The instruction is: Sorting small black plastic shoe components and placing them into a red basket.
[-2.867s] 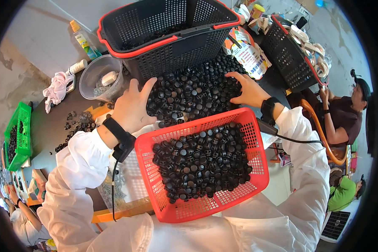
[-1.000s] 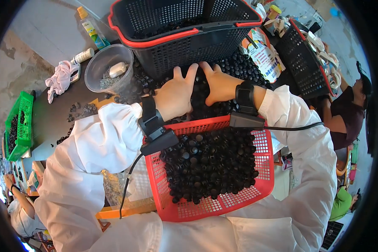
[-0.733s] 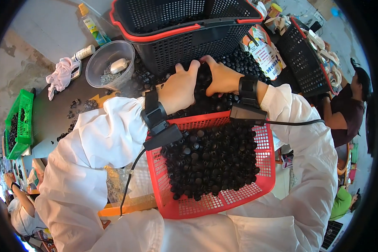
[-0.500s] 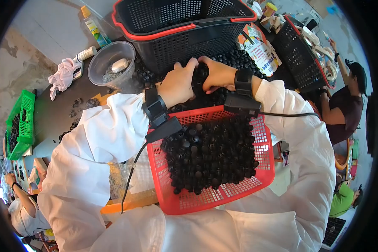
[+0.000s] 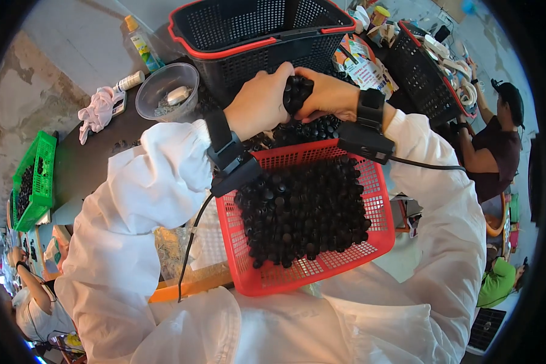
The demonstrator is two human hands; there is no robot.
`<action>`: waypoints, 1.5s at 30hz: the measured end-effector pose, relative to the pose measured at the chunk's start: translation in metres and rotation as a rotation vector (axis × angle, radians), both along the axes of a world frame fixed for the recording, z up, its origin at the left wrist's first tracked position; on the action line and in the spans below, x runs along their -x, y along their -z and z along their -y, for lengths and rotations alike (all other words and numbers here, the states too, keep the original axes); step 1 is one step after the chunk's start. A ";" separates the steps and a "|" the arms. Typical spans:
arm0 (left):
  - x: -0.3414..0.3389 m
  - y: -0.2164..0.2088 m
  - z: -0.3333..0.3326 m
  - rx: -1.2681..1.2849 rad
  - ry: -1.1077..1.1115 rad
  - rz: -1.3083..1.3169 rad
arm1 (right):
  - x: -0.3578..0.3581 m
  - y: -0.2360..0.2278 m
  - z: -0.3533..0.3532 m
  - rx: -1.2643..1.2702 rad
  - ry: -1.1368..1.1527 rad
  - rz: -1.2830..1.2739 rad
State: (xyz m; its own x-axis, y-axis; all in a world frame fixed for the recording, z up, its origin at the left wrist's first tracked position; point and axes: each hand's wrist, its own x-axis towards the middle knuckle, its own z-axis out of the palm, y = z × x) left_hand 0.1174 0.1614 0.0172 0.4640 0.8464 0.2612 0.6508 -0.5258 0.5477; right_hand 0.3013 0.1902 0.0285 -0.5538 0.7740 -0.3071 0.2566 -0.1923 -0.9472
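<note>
My left hand [image 5: 258, 104] and my right hand [image 5: 335, 97] are closed together around a clump of small black round caps [image 5: 297, 94], pressed between the fingers and thumbs. The clump is above a loose heap of similar black pieces [image 5: 312, 130] on the dark table, and my hands partly cover that heap. Nearer to me, a red perforated basket [image 5: 306, 281] holds a large mass of the black pieces [image 5: 303, 212]. Right behind my hands stands a black perforated basket [image 5: 249, 65] with a red rim; the part of its inside that shows has no pieces in it.
To the left are a clear plastic tub [image 5: 145, 100], a yellow-capped bottle [image 5: 142, 43], a pinkish cloth [image 5: 97, 112] and a green basket [image 5: 41, 182]. Printed packaging [image 5: 367, 70] and another black basket [image 5: 421, 76] are at the right, near a person in dark clothes [image 5: 494, 145].
Both hands have come up from the heap with a clump of black caps, now plain between them. The view has shifted slightly.
</note>
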 end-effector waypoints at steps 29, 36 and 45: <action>0.057 -0.007 0.035 0.042 -0.033 -0.395 | -0.113 -0.010 -0.023 -0.586 -0.243 0.869; 0.022 0.018 0.007 0.349 -0.040 -0.546 | -0.112 0.043 -0.064 -0.414 -0.222 1.314; -0.016 0.029 -0.021 0.525 -0.127 -0.401 | -0.074 0.049 -0.059 -0.472 -0.187 1.001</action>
